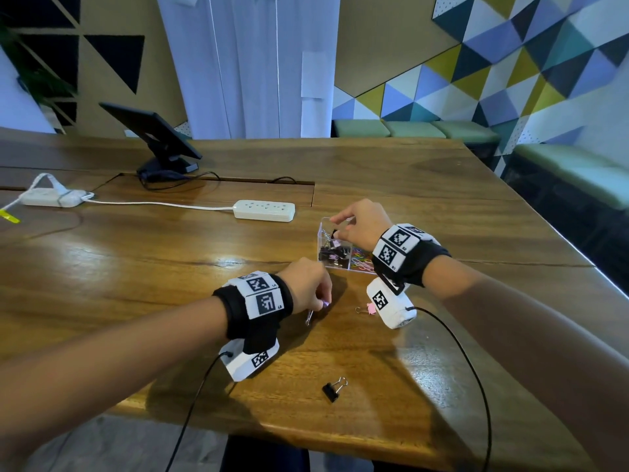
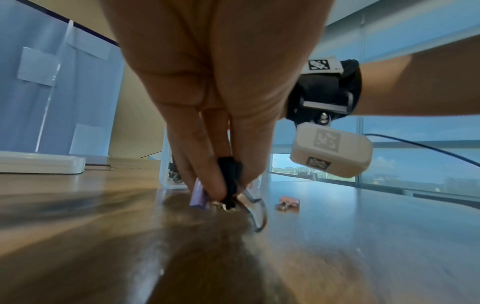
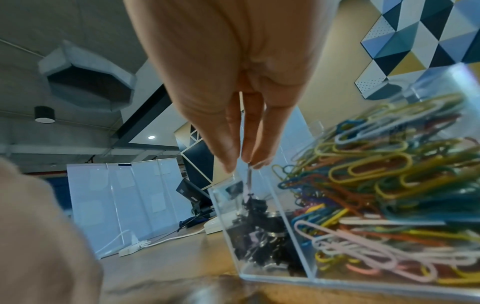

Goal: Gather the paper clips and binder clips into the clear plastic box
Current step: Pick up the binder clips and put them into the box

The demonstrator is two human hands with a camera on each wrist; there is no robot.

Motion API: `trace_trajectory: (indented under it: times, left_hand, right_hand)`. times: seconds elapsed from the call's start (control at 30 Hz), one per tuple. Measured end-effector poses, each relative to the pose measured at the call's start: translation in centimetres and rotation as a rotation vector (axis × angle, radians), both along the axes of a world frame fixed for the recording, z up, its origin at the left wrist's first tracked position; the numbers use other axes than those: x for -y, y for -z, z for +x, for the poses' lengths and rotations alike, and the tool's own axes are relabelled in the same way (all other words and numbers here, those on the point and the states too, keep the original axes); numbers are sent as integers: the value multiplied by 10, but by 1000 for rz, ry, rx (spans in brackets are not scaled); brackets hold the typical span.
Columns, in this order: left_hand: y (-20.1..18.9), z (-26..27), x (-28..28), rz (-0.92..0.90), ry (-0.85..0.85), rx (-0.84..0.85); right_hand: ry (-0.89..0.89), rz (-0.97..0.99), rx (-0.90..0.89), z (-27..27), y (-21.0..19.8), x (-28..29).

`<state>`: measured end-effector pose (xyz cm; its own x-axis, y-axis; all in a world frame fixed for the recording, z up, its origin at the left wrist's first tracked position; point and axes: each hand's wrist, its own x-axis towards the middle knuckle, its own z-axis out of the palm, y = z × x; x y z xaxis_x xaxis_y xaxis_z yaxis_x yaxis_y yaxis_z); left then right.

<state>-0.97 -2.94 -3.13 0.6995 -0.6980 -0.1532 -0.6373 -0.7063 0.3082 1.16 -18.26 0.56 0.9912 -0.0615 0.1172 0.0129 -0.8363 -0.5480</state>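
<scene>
The clear plastic box [image 1: 322, 233] stands on the wooden table, with black binder clips [image 3: 259, 232] in its left compartment and coloured paper clips [image 3: 389, 205] in its right. My right hand [image 1: 337, 228] [image 3: 246, 162] hovers over the left compartment and pinches the wire handle of a small binder clip [image 3: 249, 176] that hangs down into it. My left hand [image 1: 321, 301] [image 2: 228, 197] is down at the table in front of the box, pinching a black binder clip [image 2: 230, 181], with a purple clip [image 2: 198, 195] against its fingertips. A pink binder clip [image 1: 366, 310] [image 2: 288, 203] and a black binder clip [image 1: 333, 390] lie loose.
A white power strip [image 1: 264, 210] lies just behind the box, and a second one [image 1: 51, 197] is at far left. A tilted black screen on a stand [image 1: 153, 137] sits at the back. Black cables trail from both wrist cameras over the table's front edge [image 1: 306, 434].
</scene>
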Motion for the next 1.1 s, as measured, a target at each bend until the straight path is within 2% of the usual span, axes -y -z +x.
trace_trajectory:
  times: [0.27, 0.37, 0.47, 0.6, 0.7, 0.87, 0.97, 1.1]
  left_hand:
    - [-28, 24, 5, -227, -114, 125]
    - [-42, 37, 10, -337, -169, 159]
    - [-48, 48, 16, -455, -221, 187]
    - [-43, 57, 29, -552, -241, 184]
    - [-35, 60, 37, -584, -215, 187]
    - [-23, 64, 42, -527, -160, 236]
    - [-19, 66, 43, -481, -98, 266]
    - [-18, 71, 42, -484, -107, 275]
  right_hand:
    - [-44, 48, 98, -11, -1, 20]
    - [-119, 35, 102, -26, 3, 25]
    - [-234, -34, 11, -44, 15, 28]
    - [-365, -342, -245, -56, 35, 33]
    - [-342, -461, -413, -57, 44, 34]
    - [-351, -345, -400, -58, 45, 31]
    - [-345, -328, -392, -59, 43, 30]
    - [-356, -330, -378, -59, 42, 28]
